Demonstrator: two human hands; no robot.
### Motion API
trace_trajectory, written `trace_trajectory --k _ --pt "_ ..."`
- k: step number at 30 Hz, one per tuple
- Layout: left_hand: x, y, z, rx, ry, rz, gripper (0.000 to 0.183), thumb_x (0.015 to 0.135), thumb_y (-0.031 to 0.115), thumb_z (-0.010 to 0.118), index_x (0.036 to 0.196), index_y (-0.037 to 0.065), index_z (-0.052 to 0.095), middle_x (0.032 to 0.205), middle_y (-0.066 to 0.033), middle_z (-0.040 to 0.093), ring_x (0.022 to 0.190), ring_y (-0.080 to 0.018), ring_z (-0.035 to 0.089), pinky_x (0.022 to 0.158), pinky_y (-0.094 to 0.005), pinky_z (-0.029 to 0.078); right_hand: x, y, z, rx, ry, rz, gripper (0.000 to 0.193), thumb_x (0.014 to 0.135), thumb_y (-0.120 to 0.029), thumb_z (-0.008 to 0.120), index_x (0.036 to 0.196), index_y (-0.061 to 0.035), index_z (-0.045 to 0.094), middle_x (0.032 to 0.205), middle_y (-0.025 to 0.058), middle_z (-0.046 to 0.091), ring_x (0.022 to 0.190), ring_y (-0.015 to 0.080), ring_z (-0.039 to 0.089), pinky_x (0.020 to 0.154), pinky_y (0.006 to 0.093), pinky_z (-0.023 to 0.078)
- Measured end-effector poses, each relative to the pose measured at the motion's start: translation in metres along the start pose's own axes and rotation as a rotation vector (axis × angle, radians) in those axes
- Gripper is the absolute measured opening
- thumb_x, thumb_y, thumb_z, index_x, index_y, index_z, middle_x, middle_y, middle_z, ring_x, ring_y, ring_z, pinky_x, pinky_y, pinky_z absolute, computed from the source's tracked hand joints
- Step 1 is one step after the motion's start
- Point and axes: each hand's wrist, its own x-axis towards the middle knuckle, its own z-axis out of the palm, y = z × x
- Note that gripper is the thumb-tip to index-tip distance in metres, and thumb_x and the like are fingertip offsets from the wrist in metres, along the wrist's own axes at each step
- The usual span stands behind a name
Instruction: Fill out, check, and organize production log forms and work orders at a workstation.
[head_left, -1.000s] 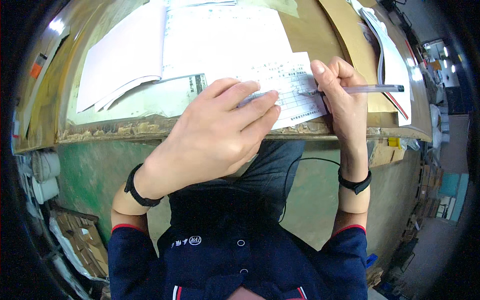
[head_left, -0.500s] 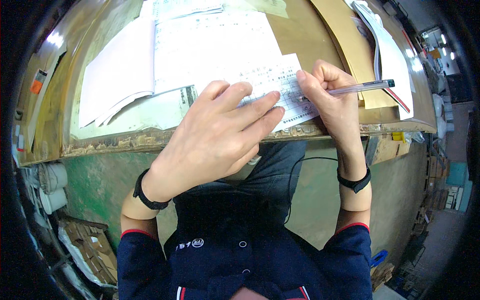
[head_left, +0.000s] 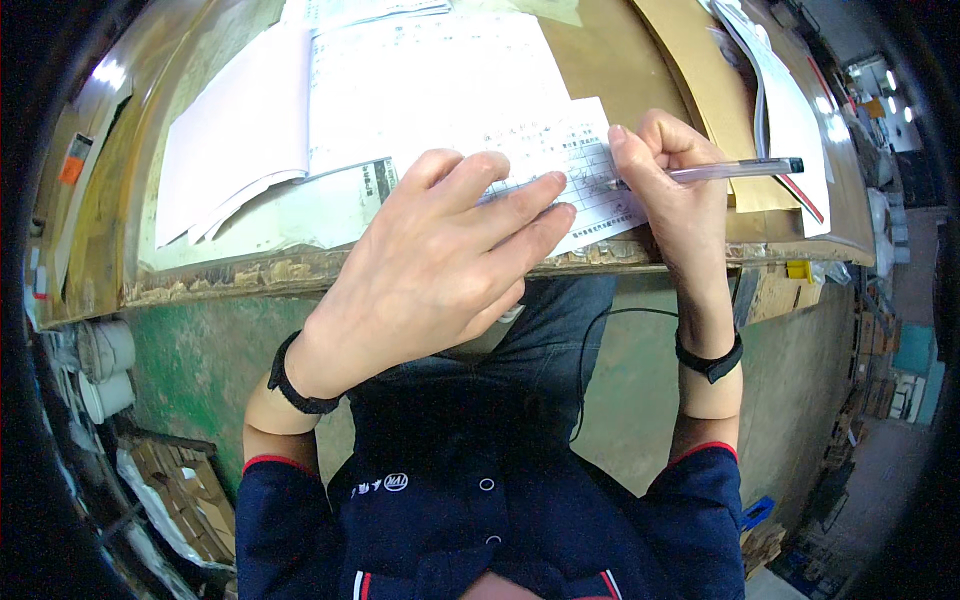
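Note:
My right hand (head_left: 675, 185) grips a pen (head_left: 735, 170) with a clear barrel and a dark end. Its tip meets a small printed paper slip (head_left: 585, 155), ruled in rows and partly filled with handwriting. Over the slip's left part lies my left hand (head_left: 450, 250), fingers stretched out and spread, pressing on the paper. Beneath and behind the slip, an open form book (head_left: 430, 85) shows a large white sheet with faint print. Its pale turned-back pages (head_left: 240, 135) lie to the left. My left hand hides part of the slip and the book's lower edge.
The wooden table (head_left: 250, 280) has a worn, chipped front edge. To the right lie a brown envelope (head_left: 680, 50) and a stack of papers (head_left: 780, 120). An orange-and-black item (head_left: 75, 160) is at the far left. White buckets (head_left: 105, 370) and cardboard (head_left: 180, 490) stand on the floor.
My right hand with the pen has shifted slightly to the right along the slip. The slip and my left hand have also moved a little rightward.

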Motion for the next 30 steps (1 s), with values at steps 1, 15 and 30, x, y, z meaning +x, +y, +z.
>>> trace_trajectory --k 1,15,30 --pt "0.001 0.000 -0.001 -0.006 -0.001 0.000 0.055 0.062 0.009 0.067 0.117 0.009 0.063 0.128 -0.0038 0.059 0.102 -0.0291 0.053 0.087 -0.0410 0.043 0.000 -0.001 0.000 -0.008 0.001 0.001 0.040 0.089 -0.012 0.064 0.060 -0.0085 0.036 0.057 -0.0094 0.032 0.055 0.0002 0.027 0.047 0.0218 0.020" --pt "-0.008 -0.001 0.001 -0.069 0.054 -0.031 0.051 0.065 0.007 0.068 0.116 0.007 0.063 0.126 -0.0063 0.059 0.110 -0.0293 0.054 0.091 -0.0420 0.046 0.000 0.004 -0.005 0.141 0.050 0.011 0.037 0.091 -0.012 0.063 0.062 -0.0088 0.042 0.058 -0.0092 0.039 0.053 -0.0006 0.031 0.047 0.0197 0.022" --pt "-0.013 0.014 -0.038 0.126 0.774 0.097 0.058 0.075 0.013 0.071 0.129 0.007 0.053 0.132 -0.0199 0.051 0.123 -0.0367 0.047 0.101 -0.0483 0.041 -0.030 -0.087 0.006 0.012 -0.086 -0.020 0.011 0.087 -0.011 0.067 0.095 -0.0032 0.066 0.084 0.0047 0.067 0.063 0.0125 0.062 0.049 0.0250 0.046"
